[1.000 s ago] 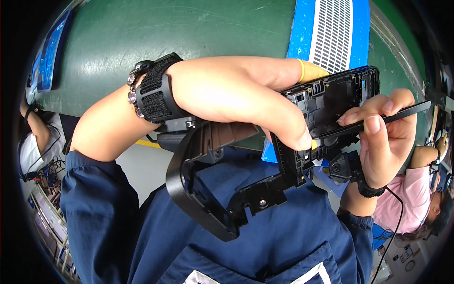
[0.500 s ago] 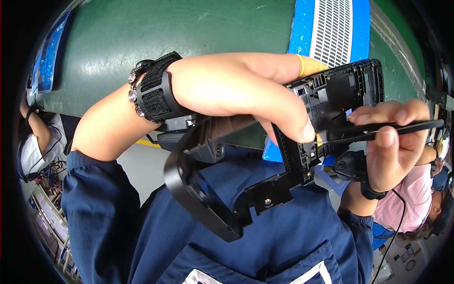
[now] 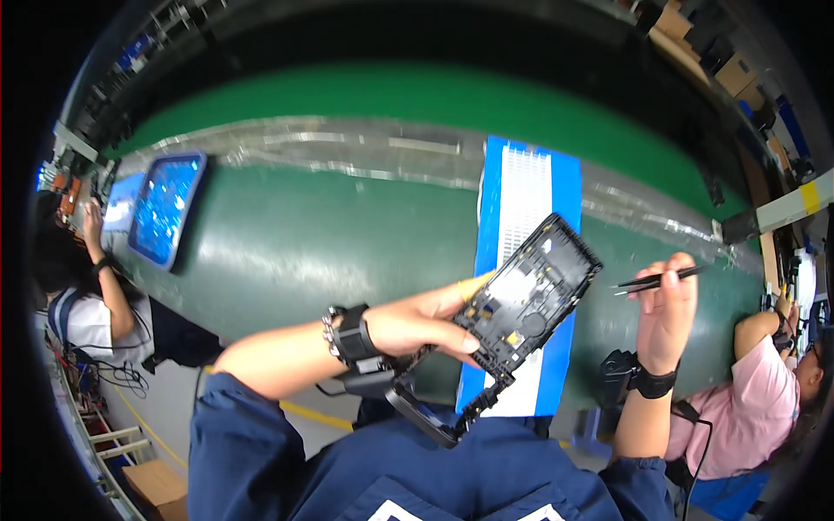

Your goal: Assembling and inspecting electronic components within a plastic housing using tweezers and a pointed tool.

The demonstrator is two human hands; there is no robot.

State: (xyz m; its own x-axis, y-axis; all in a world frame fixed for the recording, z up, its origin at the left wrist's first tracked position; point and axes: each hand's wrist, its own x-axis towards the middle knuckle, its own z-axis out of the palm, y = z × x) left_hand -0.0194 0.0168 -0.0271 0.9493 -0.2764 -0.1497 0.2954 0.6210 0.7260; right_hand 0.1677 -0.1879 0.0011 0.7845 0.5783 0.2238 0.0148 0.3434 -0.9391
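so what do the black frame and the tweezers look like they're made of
The black frame in the left hand looks like moulded plastic, matte: thin ribs, cut-outs and small clips suggest it. The tweezers in the right hand look like dark-coated metal, going by their thin, stiff prongs, though too small to be sure.

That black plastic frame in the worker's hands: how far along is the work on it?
Hard to say what is finished. In hand: the left hand holds the black frame tilted above the green belt, with small gold parts showing inside it. The right hand holds black tweezers off to the side, clear of the frame. Left: the frame is not yet set down, on the blue and white tray or elsewhere.
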